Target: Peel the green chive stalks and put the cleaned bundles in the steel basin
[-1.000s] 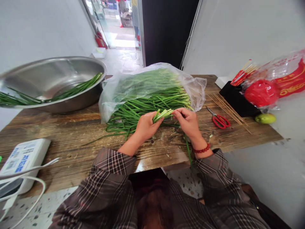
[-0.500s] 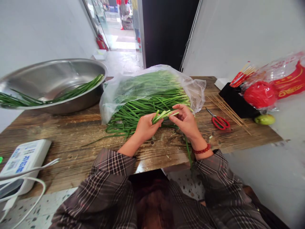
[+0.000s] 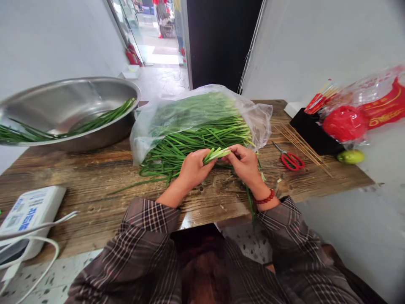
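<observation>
A few green stalks that look like garlic chives [image 3: 217, 154] lie across my left hand [image 3: 195, 168], their pale ends pointing right. My left fingers are wrapped round them. The thumb and fingertips of my right hand [image 3: 244, 164] pinch those pale ends. Just behind my hands, a large heap of chives [image 3: 202, 137] spills from a clear plastic bag [image 3: 144, 126] on the wooden table [image 3: 123, 169]. A loose green leaf hangs over the front edge under my right wrist.
A big steel basin [image 3: 104, 137] holding more chives stands at the left. Red-handled scissors [image 3: 291, 161], thin wooden skewers [image 3: 303, 145], a black box [image 3: 313, 131] and a yellow-green fruit [image 3: 351, 156] are on the right. A white device [image 3: 47, 207] with cables sits at the left front.
My right hand has closed from loosely parted fingers to a pinch on the pale stalk ends. A small pale scrap now shows on the table near my right wrist.
</observation>
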`<action>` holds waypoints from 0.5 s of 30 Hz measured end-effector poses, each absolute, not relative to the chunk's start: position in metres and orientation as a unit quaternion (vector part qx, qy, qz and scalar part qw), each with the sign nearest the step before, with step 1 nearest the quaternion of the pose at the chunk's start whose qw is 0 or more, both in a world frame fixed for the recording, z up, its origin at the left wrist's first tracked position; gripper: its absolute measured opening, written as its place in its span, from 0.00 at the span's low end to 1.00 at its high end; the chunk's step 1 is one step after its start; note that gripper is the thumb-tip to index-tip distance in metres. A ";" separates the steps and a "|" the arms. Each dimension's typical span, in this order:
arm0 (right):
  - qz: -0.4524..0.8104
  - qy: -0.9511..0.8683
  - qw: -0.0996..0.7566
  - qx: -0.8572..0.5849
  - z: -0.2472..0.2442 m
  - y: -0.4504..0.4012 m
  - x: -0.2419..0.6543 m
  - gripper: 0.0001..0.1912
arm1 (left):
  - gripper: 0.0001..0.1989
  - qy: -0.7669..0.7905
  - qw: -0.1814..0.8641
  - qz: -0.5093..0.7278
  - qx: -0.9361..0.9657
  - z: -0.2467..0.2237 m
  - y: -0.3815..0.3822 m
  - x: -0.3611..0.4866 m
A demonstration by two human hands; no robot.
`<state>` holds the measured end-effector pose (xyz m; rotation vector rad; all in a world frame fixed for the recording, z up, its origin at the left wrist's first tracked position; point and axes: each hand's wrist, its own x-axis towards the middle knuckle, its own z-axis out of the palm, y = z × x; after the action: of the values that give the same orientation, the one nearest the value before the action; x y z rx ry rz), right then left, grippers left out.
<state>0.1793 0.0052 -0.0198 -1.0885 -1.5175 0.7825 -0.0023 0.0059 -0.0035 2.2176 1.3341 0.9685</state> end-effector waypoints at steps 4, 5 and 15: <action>0.296 -0.529 0.624 -0.493 -0.017 0.013 0.196 0.16 | 0.09 0.484 0.172 0.402 0.758 -0.001 0.008 -0.006; 0.290 -0.527 0.627 -0.495 -0.017 0.015 0.200 0.17 | 0.08 0.485 0.177 0.422 0.746 -0.001 0.008 -0.007; 0.156 -0.838 0.226 -0.471 -0.016 0.011 0.213 0.08 | 0.03 0.485 0.186 0.461 0.720 0.002 0.008 -0.009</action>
<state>0.2131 0.0110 -0.0164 -1.2994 -2.3103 0.4310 -0.0088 0.0083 0.0015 2.0271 1.3671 1.2977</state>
